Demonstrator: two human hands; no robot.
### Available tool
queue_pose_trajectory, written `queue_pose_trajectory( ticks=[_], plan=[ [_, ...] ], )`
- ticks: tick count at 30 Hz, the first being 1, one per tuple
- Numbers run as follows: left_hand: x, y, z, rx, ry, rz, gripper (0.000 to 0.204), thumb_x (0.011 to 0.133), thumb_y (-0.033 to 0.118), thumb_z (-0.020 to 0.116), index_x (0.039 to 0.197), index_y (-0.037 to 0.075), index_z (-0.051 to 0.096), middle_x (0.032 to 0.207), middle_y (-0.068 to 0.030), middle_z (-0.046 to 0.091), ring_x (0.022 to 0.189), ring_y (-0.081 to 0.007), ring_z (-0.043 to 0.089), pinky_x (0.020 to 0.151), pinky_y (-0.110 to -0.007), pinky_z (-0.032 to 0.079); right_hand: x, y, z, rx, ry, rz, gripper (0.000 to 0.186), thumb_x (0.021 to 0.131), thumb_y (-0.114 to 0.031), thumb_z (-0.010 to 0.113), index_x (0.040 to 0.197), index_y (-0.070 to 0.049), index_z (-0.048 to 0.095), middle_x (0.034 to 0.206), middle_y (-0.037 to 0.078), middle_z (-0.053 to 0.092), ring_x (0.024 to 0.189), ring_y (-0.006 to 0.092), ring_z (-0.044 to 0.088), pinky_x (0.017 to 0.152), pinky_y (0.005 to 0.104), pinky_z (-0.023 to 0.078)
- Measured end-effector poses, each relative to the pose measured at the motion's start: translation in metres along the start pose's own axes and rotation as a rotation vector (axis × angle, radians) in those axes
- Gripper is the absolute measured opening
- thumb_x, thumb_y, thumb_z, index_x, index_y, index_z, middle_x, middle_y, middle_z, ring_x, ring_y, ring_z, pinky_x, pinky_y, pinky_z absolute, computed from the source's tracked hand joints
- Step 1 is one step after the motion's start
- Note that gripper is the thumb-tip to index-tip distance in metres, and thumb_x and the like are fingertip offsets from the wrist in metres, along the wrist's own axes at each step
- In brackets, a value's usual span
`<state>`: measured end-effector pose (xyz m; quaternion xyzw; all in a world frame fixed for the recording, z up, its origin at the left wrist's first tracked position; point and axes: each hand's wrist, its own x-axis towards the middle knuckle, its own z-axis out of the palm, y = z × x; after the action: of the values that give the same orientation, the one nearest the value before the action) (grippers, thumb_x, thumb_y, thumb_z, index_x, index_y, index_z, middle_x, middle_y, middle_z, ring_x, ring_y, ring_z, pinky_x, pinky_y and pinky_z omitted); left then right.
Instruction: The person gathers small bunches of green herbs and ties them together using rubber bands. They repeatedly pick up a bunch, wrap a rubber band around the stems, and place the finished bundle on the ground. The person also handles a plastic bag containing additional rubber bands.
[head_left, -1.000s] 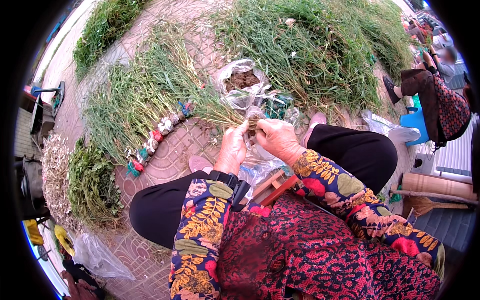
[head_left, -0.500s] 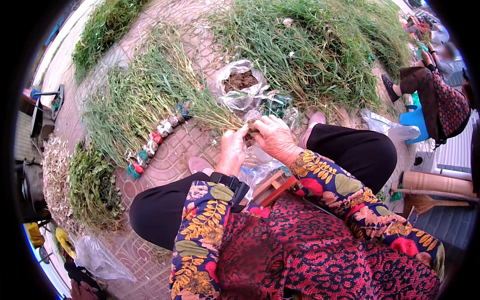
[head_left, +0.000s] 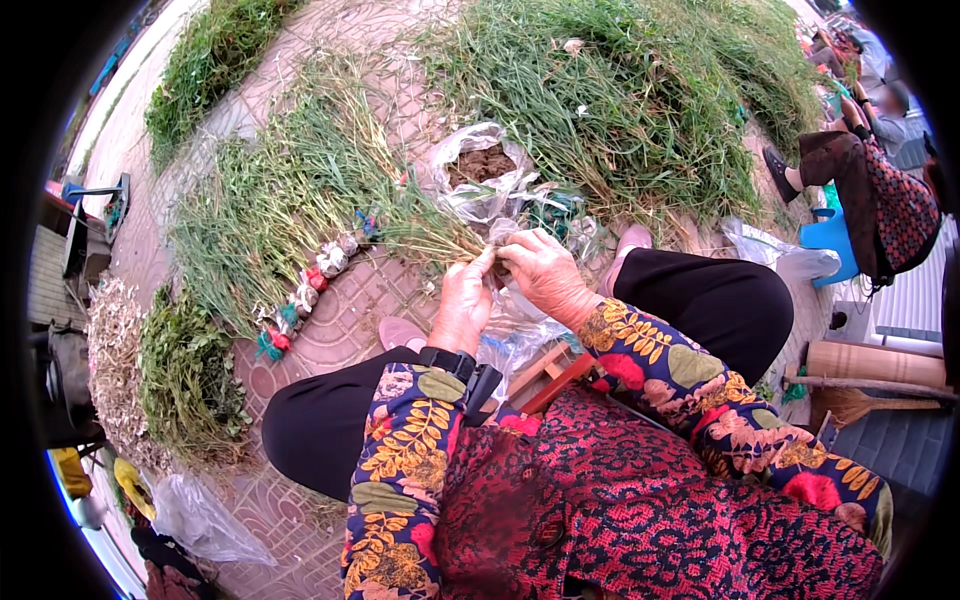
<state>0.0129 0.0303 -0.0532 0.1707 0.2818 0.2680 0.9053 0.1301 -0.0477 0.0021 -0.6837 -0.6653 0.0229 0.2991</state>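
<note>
My left hand pinches the stem end of a bundle of long green plants, whose tops spread up and to the left. My right hand is bent over the same end, fingers closed on it, beside a crumpled clear plastic; exactly what lies under the fingertips is hidden. Just beyond are an open plastic bag of dark brown soil and a green netted bundle. To the left, a curved row of plant bunches has ends wrapped in red, white and teal plastic.
Piles of green plants cover the paving ahead, with dried pale plants at left. A wooden stool sits between my legs. At right are another person, a blue stool, a wooden cylinder and a broom.
My right hand has shifted slightly up and to the left, its fingers moving over the bundle's end. My left hand keeps its pinch in about the same place.
</note>
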Motion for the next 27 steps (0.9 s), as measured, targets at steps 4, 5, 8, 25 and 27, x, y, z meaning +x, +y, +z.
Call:
queue_pose_trajectory(
  ticks=[4,5,8,25,27],
  plan=[
    [0.001,0.003,0.002,-0.081,-0.063,-0.039,0.018,0.085,0.008,0.055,0.102,0.001,0.055,0.095,-0.0068,0.059,0.085,-0.0178,0.056,0.078,-0.031,0.045,-0.001,0.006,-0.001,0.106,0.047,0.007,0.017,0.072,-0.002,0.060,0.088,-0.006,0.059,0.089,0.008,0.057,0.084,0.0279,0.054,0.073,0.0340,0.046],
    [0.000,0.004,0.006,-0.090,-0.067,-0.041,0.016,0.085,0.007,0.055,0.100,0.001,0.056,0.094,-0.0065,0.059,0.085,-0.0172,0.056,0.078,-0.030,0.044,-0.002,0.009,-0.001,0.140,0.064,0.019,0.017,0.071,-0.001,0.060,0.088,-0.005,0.059,0.089,0.008,0.057,0.083,0.0281,0.054,0.072,0.0340,0.046],
    [-0.001,0.009,0.006,-0.070,-0.115,-0.025,0.017,0.085,0.006,0.056,0.100,0.001,0.056,0.095,-0.0061,0.059,0.087,-0.0161,0.055,0.079,-0.029,0.043,0.003,0.006,-0.005,0.180,0.133,-0.001,0.020,0.068,0.001,0.058,0.087,-0.006,0.058,0.086,0.008,0.056,0.081,0.0279,0.054,0.070,0.0341,0.047],
    [-0.006,0.020,0.002,-0.020,0.023,0.074,0.013,0.086,0.009,0.056,0.096,0.000,0.059,0.090,-0.0063,0.061,0.080,-0.0150,0.056,0.072,-0.028,0.044,0.032,0.008,-0.002,0.354,-0.055,-0.023,0.015,0.071,-0.006,0.062,0.086,-0.004,0.060,0.086,0.008,0.059,0.082,0.0277,0.055,0.073,0.0334,0.046],
    [0.003,0.015,-0.011,-0.055,0.078,0.033,0.017,0.085,0.010,0.056,0.100,0.001,0.057,0.095,-0.0063,0.060,0.086,-0.0164,0.055,0.077,-0.030,0.044,0.031,0.010,0.004,0.433,-0.068,0.034,0.015,0.072,-0.008,0.063,0.086,-0.004,0.060,0.086,0.009,0.059,0.082,0.0283,0.055,0.074,0.0338,0.046]
  ],
)
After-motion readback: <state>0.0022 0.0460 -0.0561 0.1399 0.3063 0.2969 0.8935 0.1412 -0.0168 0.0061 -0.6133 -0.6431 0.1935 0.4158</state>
